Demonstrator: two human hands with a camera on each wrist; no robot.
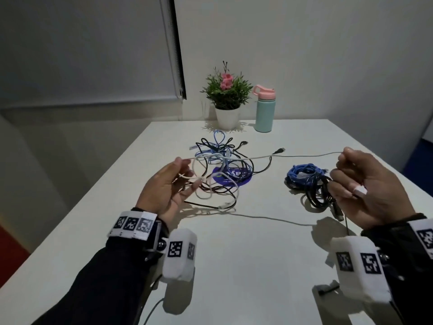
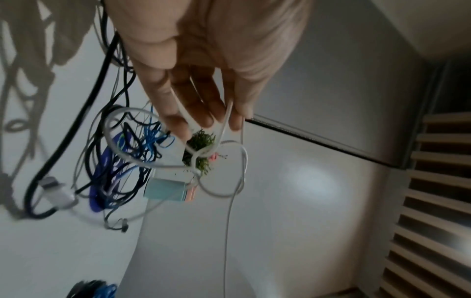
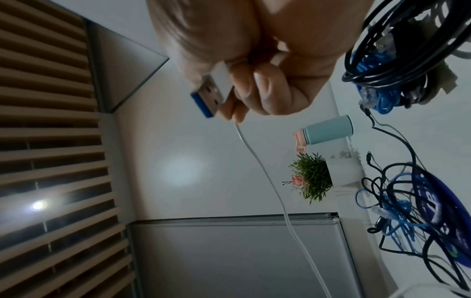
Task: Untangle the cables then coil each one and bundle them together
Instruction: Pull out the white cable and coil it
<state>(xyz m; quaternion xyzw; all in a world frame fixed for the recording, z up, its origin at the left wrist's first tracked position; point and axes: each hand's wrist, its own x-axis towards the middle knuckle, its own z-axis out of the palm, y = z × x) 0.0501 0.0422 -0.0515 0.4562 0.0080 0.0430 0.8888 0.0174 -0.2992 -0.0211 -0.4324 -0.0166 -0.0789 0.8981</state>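
White bench (image 1: 257, 249): my left hand (image 1: 167, 186) pinches loops of the thin white USB cable (image 1: 304, 155), right hand (image 1: 372, 186) grips its plug end, w/ blue-and-black coiled bundle (image 1: 307, 181) done, black/blue tangled pile (image 1: 220, 160) left.

I'm looking at a white desk (image 1: 257, 254) pushed into a corner of plain pale walls (image 1: 304, 55). To the left a grey roller blind (image 1: 82, 48) hangs fully lowered, its bottom bar near desk height. At the desk's far edge a potted plant (image 1: 226, 97) with pink flowers stands just beside a teal bottle (image 1: 264, 111) with a pink lid. My wrist views show a slatted wooden ceiling (image 3: 46, 100) with a small round spotlight (image 3: 38, 205) lit.
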